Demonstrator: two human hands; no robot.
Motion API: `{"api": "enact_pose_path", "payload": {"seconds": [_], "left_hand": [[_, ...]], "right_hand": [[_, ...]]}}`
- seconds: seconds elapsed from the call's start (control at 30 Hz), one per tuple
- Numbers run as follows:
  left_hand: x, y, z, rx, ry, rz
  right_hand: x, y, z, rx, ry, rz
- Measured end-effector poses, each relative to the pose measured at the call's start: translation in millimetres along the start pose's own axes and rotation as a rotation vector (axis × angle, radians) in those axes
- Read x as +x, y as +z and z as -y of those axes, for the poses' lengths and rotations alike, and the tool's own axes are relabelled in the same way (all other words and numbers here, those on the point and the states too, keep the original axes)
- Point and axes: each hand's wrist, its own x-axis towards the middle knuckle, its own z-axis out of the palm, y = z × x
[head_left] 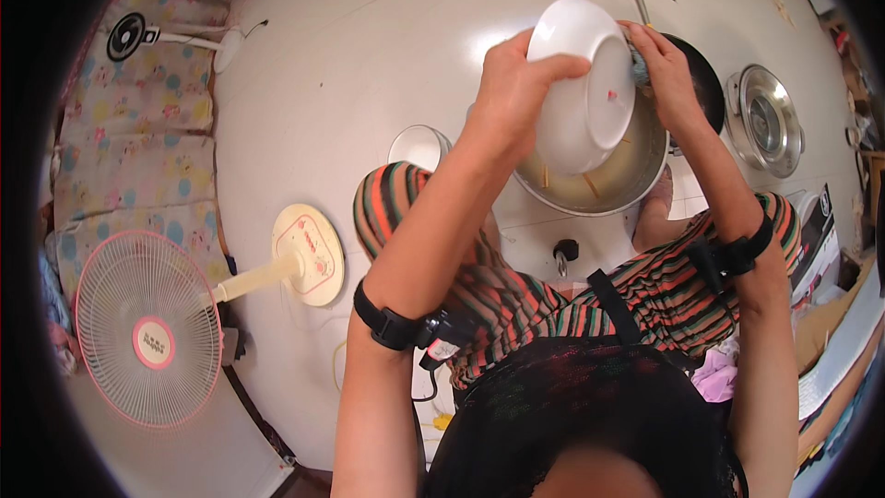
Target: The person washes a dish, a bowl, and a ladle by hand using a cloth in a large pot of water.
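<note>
My left hand (515, 86) grips a white bowl (570, 111) by its side, thumb across the outside, the bowl tilted so that its foot ring faces me. At the bowl's far right rim, my right hand (660, 66) holds a grey-green scrubbing cloth (637, 66), partly hidden by the bowl. Both hands are above a large metal basin (601, 211) of cloudy water, in which several thin wooden sticks, perhaps chopsticks (591, 185), lie. The inside of the bowl is hidden from view.
Another white bowl (418, 145) stands on the floor left of the basin. Behind the basin is a black pan (702, 86); stacked steel pots or lids (764, 121) lie to the right. A pink-rimmed fan (148, 332) and a cardboard box (819, 332) flank me.
</note>
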Motion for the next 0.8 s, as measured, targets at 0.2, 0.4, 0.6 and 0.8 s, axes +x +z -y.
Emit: {"api": "enact_pose_path", "payload": {"seconds": [0.2,0.4,0.6,0.8], "left_hand": [[12,-27,-8,-0.224,0.025,-0.046],[6,-26,4,-0.283,0.014,-0.034],[3,-22,7,-0.237,0.006,-0.014],[2,-12,37,0.052,-0.021,-0.030]], "right_hand": [[-7,0,-9,0.146,0.189,0.046],[-13,-1,-1,0.189,0.253,-0.007],[-3,-16,-10,0.086,0.208,-0.007],[-7,-6,18,0.065,0.154,0.011]]}}
